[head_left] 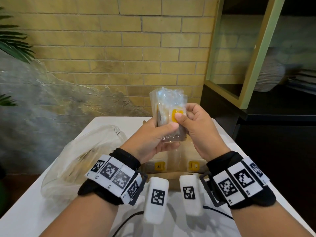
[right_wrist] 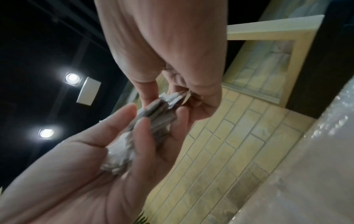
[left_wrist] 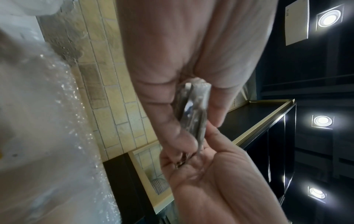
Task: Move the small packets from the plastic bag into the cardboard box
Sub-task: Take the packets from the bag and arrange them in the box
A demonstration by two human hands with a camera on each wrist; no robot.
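I hold a stack of small clear packets (head_left: pixel 166 103) with yellow labels upright above the cardboard box (head_left: pixel 174 176). My left hand (head_left: pixel 164 130) grips the lower part of the stack, thumb in front. My right hand (head_left: pixel 183 113) pinches the front packet, its thumb on the yellow label. The left wrist view shows the packets (left_wrist: pixel 193 112) edge-on between both hands, and so does the right wrist view, where the packets (right_wrist: pixel 153 119) fan out slightly. Two yellow-labelled packets (head_left: pixel 159 165) lie inside the box. The crumpled clear plastic bag (head_left: pixel 82 156) lies left of the box.
Box and bag sit on a white table (head_left: pixel 34 214) against a brick wall. A dark cabinet (head_left: pixel 273 117) with a pale green frame stands to the right. Plant leaves (head_left: pixel 13 43) hang at far left. Cables (head_left: pixel 130 218) run over the near table edge.
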